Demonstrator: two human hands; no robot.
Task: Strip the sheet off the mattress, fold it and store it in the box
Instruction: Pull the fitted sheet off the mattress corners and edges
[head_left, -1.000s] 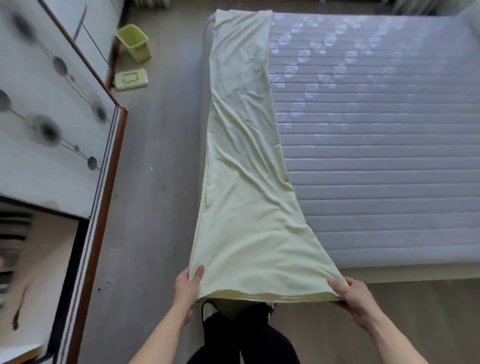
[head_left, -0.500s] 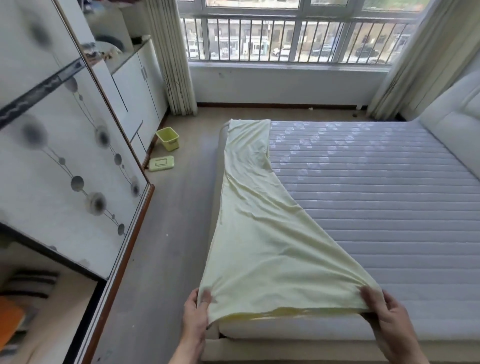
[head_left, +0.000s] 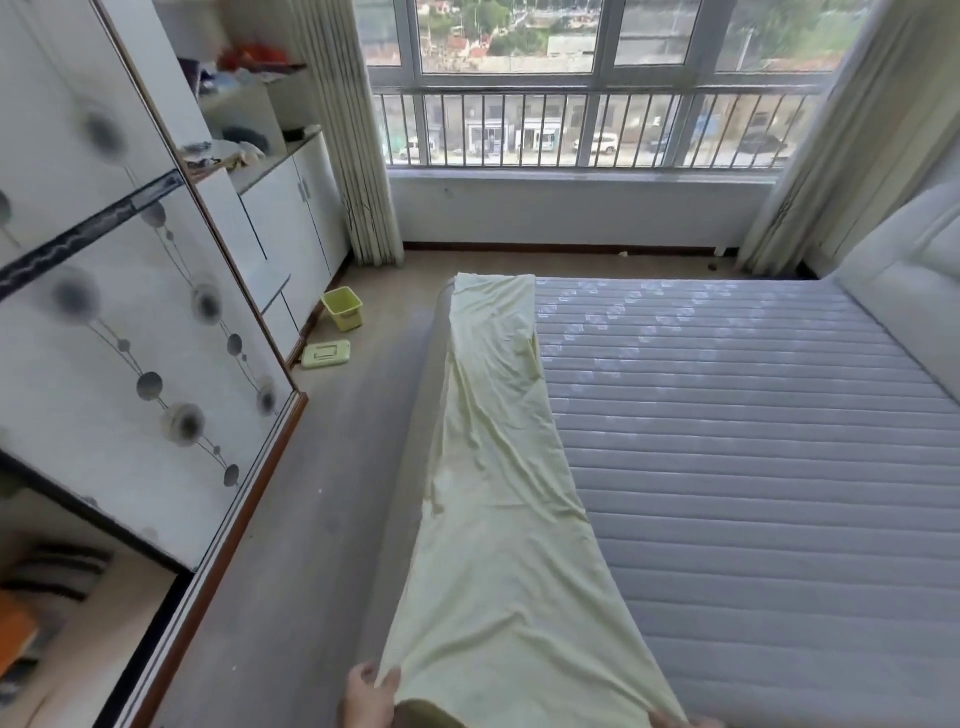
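A pale yellow sheet (head_left: 498, 467), folded into a long narrow strip, lies along the left edge of the bare grey quilted mattress (head_left: 753, 441). Its near end is lifted off the bed. My left hand (head_left: 366, 696) pinches the near left corner at the bottom of the view. My right hand (head_left: 680, 721) holds the near right corner, with only fingertips showing at the frame's lower edge. A small yellow-green box (head_left: 343, 308) stands open on the floor by the cabinets, and its flat lid (head_left: 326, 354) lies beside it.
A tall wardrobe with patterned sliding doors (head_left: 130, 364) lines the left side, leaving a floor aisle (head_left: 322, 519) beside the bed. White low cabinets (head_left: 291, 228) and curtains stand under the window (head_left: 587, 83). A padded white headboard (head_left: 914, 291) is at the right.
The camera has tilted up, showing more window and room. My hands have sunk to the frame's bottom edge, still holding the sheet's near corners, and the strip looks narrower and straighter.
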